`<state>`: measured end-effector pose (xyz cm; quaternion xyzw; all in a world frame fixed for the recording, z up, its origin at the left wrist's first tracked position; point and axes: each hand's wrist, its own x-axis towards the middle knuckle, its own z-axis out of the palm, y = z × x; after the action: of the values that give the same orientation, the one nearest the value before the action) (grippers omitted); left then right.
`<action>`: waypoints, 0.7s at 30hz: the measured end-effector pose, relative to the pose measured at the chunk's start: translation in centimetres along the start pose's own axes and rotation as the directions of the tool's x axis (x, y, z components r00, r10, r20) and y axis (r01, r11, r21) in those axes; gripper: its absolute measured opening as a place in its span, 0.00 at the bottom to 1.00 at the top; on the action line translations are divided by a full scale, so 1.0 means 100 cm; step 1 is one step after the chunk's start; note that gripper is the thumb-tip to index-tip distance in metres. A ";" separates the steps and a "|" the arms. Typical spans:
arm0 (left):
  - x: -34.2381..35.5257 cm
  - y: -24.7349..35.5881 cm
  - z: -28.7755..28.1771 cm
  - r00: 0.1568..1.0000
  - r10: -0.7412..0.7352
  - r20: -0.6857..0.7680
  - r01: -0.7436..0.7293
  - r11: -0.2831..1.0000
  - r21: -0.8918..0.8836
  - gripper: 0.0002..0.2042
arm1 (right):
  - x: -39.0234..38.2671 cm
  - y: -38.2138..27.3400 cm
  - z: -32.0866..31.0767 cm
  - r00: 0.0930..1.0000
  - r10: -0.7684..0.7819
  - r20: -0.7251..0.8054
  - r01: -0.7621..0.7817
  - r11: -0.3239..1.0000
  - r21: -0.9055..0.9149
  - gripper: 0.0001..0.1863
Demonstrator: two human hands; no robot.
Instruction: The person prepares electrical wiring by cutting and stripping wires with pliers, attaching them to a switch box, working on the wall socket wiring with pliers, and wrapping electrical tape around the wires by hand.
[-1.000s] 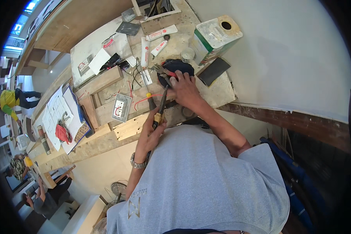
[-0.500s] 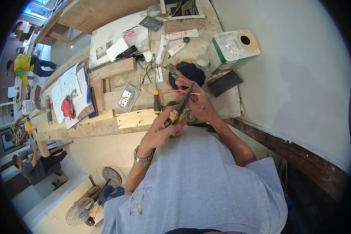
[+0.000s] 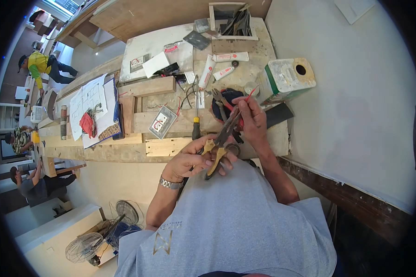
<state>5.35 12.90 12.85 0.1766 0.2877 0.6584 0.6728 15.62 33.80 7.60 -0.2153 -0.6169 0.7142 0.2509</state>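
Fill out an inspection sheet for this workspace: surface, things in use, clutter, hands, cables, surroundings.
Surface: workbench, stained, much of its top covered.
Things in use: yellow-handled pliers, handles spread; red wire.
Clutter: white tubes grouped near a screwdriver; papers toward the left; green-and-white can near the wall.
Hands: left hand holds the yellow-handled pliers; right hand pinches the red wire.
Cables: thin dark cable curling beside the screwdriver shaft; where it ends is unclear.
Surroundings: pale wall on the right; fan at lower left; other people at far left, including a person in yellow and green.
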 end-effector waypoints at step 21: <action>0.054 -0.027 -0.113 0.664 0.663 -0.347 0.630 -0.246 0.736 0.29 | -0.062 0.027 -0.018 0.962 0.187 -0.198 -0.214 0.969 -0.121 0.15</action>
<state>0.31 16.48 1.57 0.3470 0.9236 0.1586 0.0388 21.34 30.98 4.65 -0.3593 -0.6150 0.6674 0.2173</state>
